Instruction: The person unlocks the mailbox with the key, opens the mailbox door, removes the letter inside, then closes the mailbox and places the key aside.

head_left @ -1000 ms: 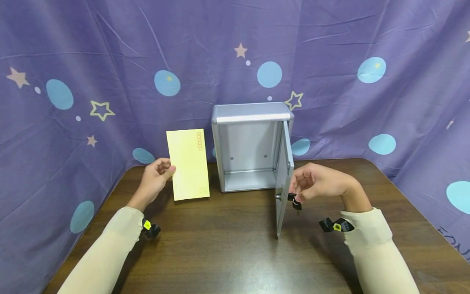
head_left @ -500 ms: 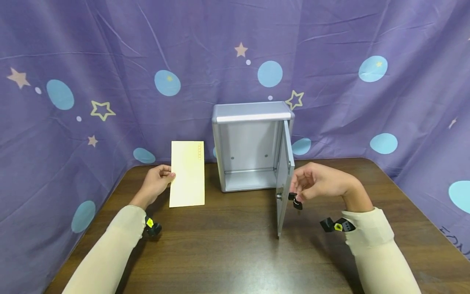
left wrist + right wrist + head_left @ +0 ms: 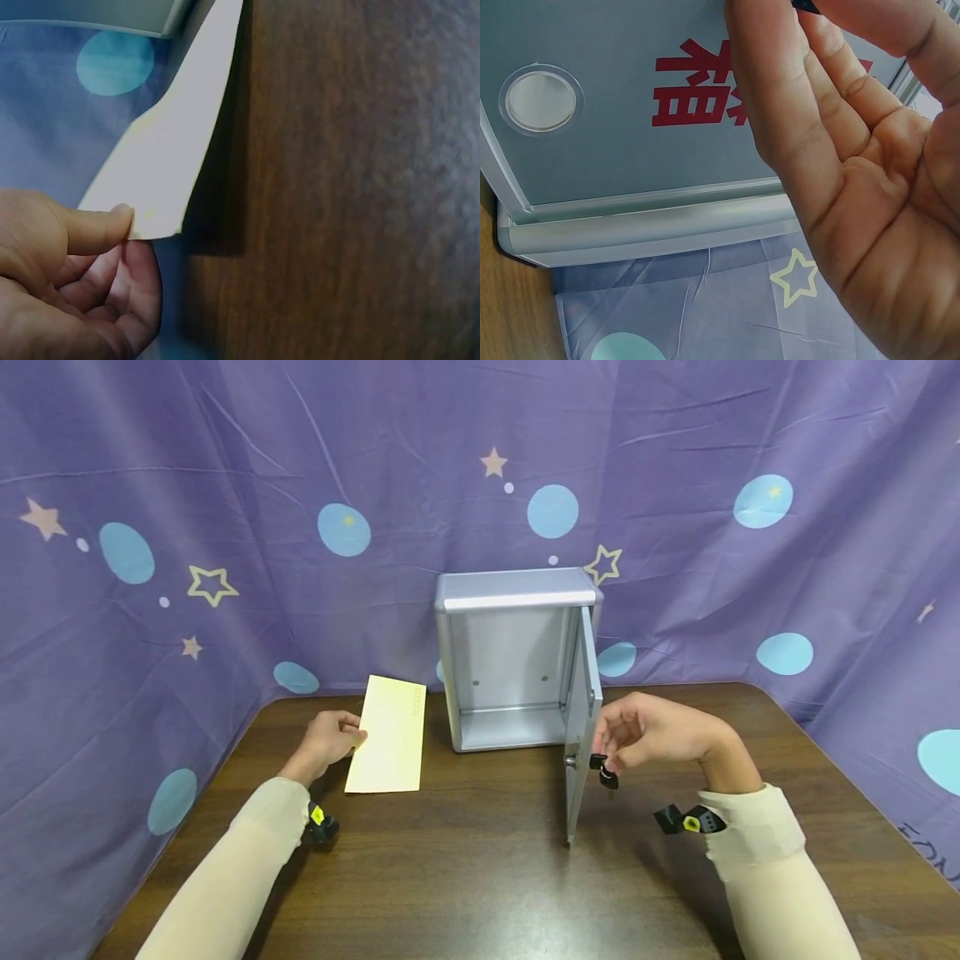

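My left hand [image 3: 327, 742] pinches the long left edge of a pale yellow envelope [image 3: 387, 739], thumb on its face. The envelope leans back near the tabletop; whether its lower edge touches is unclear. In the left wrist view the envelope [image 3: 172, 150] bends slightly along its length. A silver metal mailbox [image 3: 517, 587] stands upright at the back, its door [image 3: 587, 693] swung out toward me. At the door's outer face my right hand [image 3: 660, 735] pinches a black-headed key [image 3: 597, 761] in the lock, a second key [image 3: 609, 779] dangling below. Fingers mostly hide the key in the right wrist view.
The brown wooden table [image 3: 450, 868] extends in front of the mailbox. Behind it hangs a purple patterned curtain [image 3: 420, 460]. The door's outer face [image 3: 615, 157] bears a round window [image 3: 541, 100] and red lettering [image 3: 694, 86].
My left hand has lowered the envelope toward the table and tilted it back, its top swinging right. The right hand, keys and door have stayed put.
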Demonstrator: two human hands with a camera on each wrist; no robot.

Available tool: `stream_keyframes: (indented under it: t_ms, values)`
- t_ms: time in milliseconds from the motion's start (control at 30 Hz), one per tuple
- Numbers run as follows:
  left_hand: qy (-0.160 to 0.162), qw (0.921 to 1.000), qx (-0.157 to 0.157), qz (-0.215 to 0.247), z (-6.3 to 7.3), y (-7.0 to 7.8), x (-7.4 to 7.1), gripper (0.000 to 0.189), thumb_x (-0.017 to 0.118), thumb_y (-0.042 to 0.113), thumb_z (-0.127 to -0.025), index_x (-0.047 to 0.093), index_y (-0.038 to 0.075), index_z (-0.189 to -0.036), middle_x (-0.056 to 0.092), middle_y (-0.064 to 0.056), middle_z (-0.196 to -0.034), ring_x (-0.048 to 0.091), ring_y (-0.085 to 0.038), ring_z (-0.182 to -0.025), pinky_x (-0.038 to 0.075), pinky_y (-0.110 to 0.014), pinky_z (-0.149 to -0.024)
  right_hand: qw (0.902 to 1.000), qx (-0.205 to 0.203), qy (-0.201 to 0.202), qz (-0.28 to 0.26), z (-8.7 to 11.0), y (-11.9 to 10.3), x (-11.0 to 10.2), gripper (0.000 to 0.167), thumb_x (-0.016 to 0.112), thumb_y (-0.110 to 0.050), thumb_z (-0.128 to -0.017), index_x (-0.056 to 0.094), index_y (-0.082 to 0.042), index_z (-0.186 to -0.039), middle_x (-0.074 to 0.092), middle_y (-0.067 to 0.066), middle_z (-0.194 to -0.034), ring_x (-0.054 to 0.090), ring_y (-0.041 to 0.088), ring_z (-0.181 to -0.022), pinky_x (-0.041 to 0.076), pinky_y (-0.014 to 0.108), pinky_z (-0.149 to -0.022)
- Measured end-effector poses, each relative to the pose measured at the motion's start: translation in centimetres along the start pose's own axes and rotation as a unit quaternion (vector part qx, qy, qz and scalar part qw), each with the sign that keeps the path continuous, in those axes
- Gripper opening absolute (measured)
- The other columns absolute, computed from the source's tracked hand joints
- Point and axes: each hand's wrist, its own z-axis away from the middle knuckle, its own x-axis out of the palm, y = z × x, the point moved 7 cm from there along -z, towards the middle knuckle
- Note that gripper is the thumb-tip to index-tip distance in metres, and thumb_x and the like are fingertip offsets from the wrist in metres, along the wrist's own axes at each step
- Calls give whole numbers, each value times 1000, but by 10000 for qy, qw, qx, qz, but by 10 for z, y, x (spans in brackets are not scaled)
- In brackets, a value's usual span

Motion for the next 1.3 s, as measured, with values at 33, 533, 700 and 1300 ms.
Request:
stream_keyframes:
  t_ms: [33,533,700,1300]
  values:
    - [-38,10000,-32,-38,0,0,1,33,65,8,-98,59,-11,-125,66,-18,-108,66,-25,-93,62,-33,-77,10000,2,3,-10,0,0,0,20,62,18,-84,63,11,-102,67,18,-92,69,23,-79,63,33,-72]
    - [-10,9978,-243,-619,3,5,8,37,72,6,-89,64,-12,-121,65,-30,-118,70,-23,-80,62,-35,-74,10000,-13,-20,-84,0,0,1,18,62,18,-85,62,12,-102,67,16,-93,68,16,-81,63,33,-72]
    - [38,9954,-371,-885,4,7,5,41,71,5,-86,63,-13,-122,59,-34,-128,70,-24,-81,62,-38,-78,10000,28,-8,-84,0,0,0,18,63,18,-85,62,12,-102,67,18,-94,68,17,-80,64,34,-72]
    - [-17,9938,-356,-1054,2,8,7,43,70,-1,-83,63,-15,-123,58,-37,-125,70,-20,-70,62,-29,-64,10000,72,6,-48,0,1,0,20,62,18,-84,63,11,-102,66,18,-93,68,17,-80,64,38,-71]
